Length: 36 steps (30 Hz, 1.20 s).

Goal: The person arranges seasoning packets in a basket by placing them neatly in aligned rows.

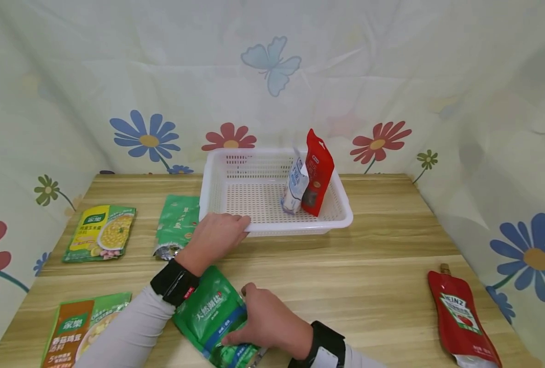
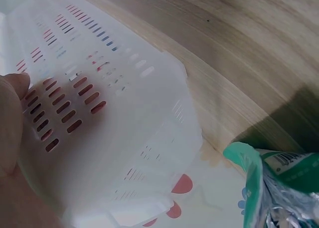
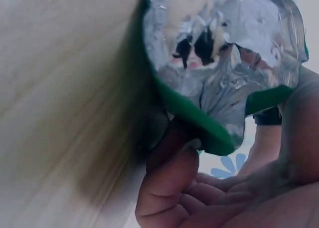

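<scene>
My left hand (image 1: 219, 236) grips the front rim of a white plastic basket (image 1: 300, 226), near its left corner. In the left wrist view, fingers (image 2: 15, 86) lie at the edge of the slotted basket wall (image 2: 149, 103). Below it, my right hand (image 1: 272, 317) holds a green salt pouch (image 1: 212, 309) at its lower right side, thumb on top and fingers curled beneath. The pouch's silvery bottom (image 3: 224, 68) faces the right wrist camera. Inside the basket, a red pouch (image 1: 318, 176) and a white-and-blue packet (image 1: 295, 186) stand upright at the right.
Another green pouch (image 1: 178, 220) lies just left of the basket. Farther left are a yellow-green soup packet (image 1: 99, 232) and a brown-green soup packet (image 1: 72, 327), partly behind my left sleeve. A red Heinz ketchup pouch (image 1: 461, 317) lies at the right. A flowered cloth (image 1: 272, 112) encloses the wooden table.
</scene>
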### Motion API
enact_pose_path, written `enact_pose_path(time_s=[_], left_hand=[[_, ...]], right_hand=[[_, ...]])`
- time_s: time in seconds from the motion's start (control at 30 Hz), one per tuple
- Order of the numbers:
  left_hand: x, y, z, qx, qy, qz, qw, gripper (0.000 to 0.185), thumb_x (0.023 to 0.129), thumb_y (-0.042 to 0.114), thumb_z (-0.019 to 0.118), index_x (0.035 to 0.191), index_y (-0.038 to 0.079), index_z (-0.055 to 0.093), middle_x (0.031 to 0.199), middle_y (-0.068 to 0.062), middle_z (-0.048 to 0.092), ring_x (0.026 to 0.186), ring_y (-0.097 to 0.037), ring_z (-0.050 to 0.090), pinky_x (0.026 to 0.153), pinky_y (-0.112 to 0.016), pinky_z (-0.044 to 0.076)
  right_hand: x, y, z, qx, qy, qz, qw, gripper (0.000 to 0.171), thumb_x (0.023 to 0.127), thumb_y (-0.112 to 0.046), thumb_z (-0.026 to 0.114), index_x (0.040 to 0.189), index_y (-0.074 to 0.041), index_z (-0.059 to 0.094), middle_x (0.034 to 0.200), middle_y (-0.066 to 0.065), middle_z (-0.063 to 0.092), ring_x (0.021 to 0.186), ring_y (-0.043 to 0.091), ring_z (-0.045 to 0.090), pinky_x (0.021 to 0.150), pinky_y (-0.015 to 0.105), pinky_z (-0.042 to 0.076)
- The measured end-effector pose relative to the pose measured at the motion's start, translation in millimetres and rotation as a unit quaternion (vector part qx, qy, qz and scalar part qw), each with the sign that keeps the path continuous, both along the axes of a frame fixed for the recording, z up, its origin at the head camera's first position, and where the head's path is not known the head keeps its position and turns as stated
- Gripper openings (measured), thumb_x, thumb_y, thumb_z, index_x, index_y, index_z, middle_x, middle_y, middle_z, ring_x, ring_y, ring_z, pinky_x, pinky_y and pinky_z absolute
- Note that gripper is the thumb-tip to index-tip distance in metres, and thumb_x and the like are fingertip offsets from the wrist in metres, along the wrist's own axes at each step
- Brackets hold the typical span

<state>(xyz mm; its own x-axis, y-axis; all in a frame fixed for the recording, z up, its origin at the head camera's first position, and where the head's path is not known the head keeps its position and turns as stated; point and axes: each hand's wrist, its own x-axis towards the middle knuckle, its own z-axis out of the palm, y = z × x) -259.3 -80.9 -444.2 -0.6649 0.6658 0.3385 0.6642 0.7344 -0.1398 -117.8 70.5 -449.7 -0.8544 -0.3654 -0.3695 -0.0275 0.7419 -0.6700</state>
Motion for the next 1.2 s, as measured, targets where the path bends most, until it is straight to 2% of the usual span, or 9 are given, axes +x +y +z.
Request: enact_pose_path(time_s=[0.2, 0.37, 0.6, 0.83, 1.03, 1.2], left_hand=[[0.8, 1, 0.7, -0.001, 0.002, -0.001, 1.0, 0.019, 0.098, 0.034, 0.07, 0.096, 0.016, 0.063, 0.074, 0.002, 0.069, 0.058, -0.012, 0.059, 0.05, -0.031, 0.049], [0.6, 1, 1.4, 0.002, -0.002, -0.001, 1.0, 0.019, 0.098, 0.033, 0.07, 0.096, 0.016, 0.063, 0.074, 0.002, 0.069, 0.058, -0.011, 0.058, 0.049, -0.03, 0.048], [0.5, 2, 2.9, 0.0, -0.011, 0.001, 0.9999, 0.018, 0.098, 0.032, 0.069, 0.096, 0.016, 0.062, 0.074, 0.001, 0.069, 0.056, -0.011, 0.056, 0.048, -0.03, 0.046], [-0.2, 2, 2.2, -0.014, -0.029, 0.002, 0.9995, 0.018, 0.1, 0.034, 0.068, 0.097, 0.017, 0.061, 0.075, 0.002, 0.069, 0.057, -0.012, 0.055, 0.048, -0.031, 0.045], [-0.5, 2, 4.1, -0.016, -0.031, 0.001, 0.9994, 0.017, 0.099, 0.033, 0.068, 0.098, 0.017, 0.062, 0.076, 0.002, 0.069, 0.057, -0.012, 0.055, 0.048, -0.031, 0.045], [-0.1, 1, 4.4, -0.014, -0.025, 0.0, 0.9996, 0.017, 0.099, 0.033, 0.068, 0.097, 0.016, 0.063, 0.076, 0.002, 0.07, 0.059, -0.012, 0.058, 0.048, -0.031, 0.046]], right_hand=[[-3.0, 2, -0.9, -0.016, -0.033, 0.005, 0.999, 0.054, 0.071, -0.037, 0.094, 0.102, -0.007, 0.061, 0.077, -0.002, 0.061, 0.066, 0.009, 0.059, 0.06, 0.023, 0.051], [-2.8, 2, -1.9, -0.021, -0.025, 0.017, 0.999, 0.043, 0.072, -0.034, 0.094, 0.092, -0.01, 0.064, 0.072, -0.005, 0.062, 0.063, 0.008, 0.059, 0.058, 0.023, 0.05], [1.5, -1, -0.7, -0.019, 0.01, 0.031, 0.999, 0.046, 0.07, -0.034, 0.094, 0.097, -0.011, 0.064, 0.075, -0.008, 0.06, 0.066, 0.003, 0.055, 0.062, 0.019, 0.049], [10.5, -4, -1.8, -0.071, -0.027, 0.001, 0.997, 0.055, 0.071, -0.022, 0.093, 0.11, -0.006, 0.058, 0.081, -0.002, 0.061, 0.068, 0.007, 0.059, 0.059, 0.022, 0.052], [15.5, -3, -0.1, -0.077, -0.026, -0.003, 0.997, 0.055, 0.074, -0.021, 0.09, 0.114, -0.008, 0.054, 0.081, -0.003, 0.06, 0.068, 0.005, 0.058, 0.059, 0.022, 0.052], [17.6, 6, 5.1, -0.095, -0.048, -0.012, 0.994, 0.052, 0.078, -0.019, 0.088, 0.116, -0.011, 0.053, 0.084, -0.004, 0.061, 0.072, 0.005, 0.06, 0.062, 0.022, 0.054]])
